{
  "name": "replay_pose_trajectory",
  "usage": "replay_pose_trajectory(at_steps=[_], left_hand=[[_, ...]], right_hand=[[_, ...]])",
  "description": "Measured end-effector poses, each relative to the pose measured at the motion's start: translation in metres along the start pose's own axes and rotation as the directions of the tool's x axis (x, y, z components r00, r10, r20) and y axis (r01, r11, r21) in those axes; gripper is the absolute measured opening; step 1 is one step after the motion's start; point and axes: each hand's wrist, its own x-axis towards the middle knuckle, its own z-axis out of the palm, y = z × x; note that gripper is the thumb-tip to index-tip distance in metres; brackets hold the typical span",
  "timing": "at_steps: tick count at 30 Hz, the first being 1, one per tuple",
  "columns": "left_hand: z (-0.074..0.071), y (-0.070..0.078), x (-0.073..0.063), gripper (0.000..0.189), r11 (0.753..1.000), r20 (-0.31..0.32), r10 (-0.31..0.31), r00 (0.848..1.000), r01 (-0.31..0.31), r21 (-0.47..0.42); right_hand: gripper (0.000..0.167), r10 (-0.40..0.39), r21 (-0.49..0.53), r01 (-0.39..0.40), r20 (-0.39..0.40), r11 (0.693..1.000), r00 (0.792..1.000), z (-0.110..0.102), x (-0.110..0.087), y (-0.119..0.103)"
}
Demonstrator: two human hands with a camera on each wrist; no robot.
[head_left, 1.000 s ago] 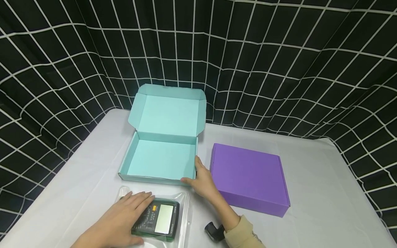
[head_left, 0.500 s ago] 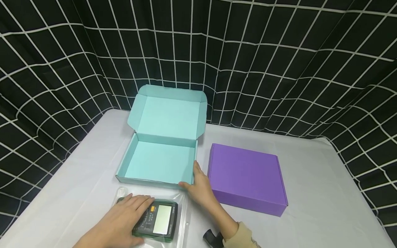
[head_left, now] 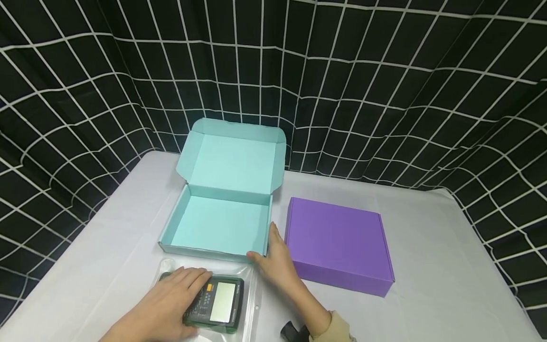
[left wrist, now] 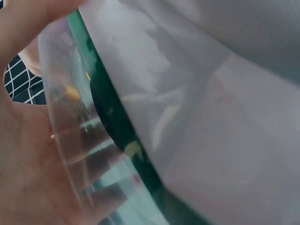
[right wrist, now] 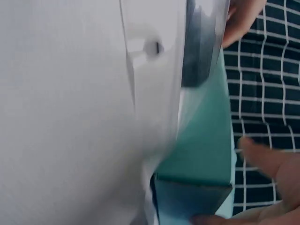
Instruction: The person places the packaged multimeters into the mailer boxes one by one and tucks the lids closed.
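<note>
A green-edged digital multimeter (head_left: 222,304) lies face up in a clear plastic bag (head_left: 252,311) near the front of the table. Over its left part, my left hand (head_left: 164,301) holds it through the bag, fingers reaching across the far edge and thumb at the near edge. Behind it stands a shallow teal box (head_left: 222,223) with its lid raised, nothing inside. My right hand (head_left: 278,261) touches the box's front right corner, fingers straight along the side wall and thumb by the front rim. In the right wrist view, that corner (right wrist: 192,201) shows close to the fingers.
To the right of the teal box, a closed purple box (head_left: 339,242) lies on the white tablecloth (head_left: 427,266). A black cylindrical thing (head_left: 292,332) sits beside the right wrist. Black curtains (head_left: 376,85) with a white grid surround the table's back and sides.
The teal box's front edge has shifted slightly nearer, and my right hand with it. My left hand stays on the multimeter. The whole head view has drifted a little.
</note>
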Motion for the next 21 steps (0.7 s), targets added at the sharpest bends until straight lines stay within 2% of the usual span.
replay_pose_trajectory(at_steps=[6,15,21], left_hand=[[0.001,0.005,0.005,0.088,0.998,0.011,0.008,1.0,-0.009,0.064],[0.001,0.009,0.013,0.091,0.99,0.005,0.034,0.999,-0.034,0.14],[-0.001,0.005,0.019,0.089,0.988,0.042,0.038,0.998,-0.044,0.147]], right_hand=[[0.095,0.016,0.105,-0.018,0.019,0.994,1.0,-0.004,0.01,0.001],[0.087,0.018,0.116,-0.017,-0.007,0.993,1.0,0.003,0.011,0.004],[0.101,0.032,0.123,-0.03,-0.014,0.992,0.999,0.007,0.012,0.005]])
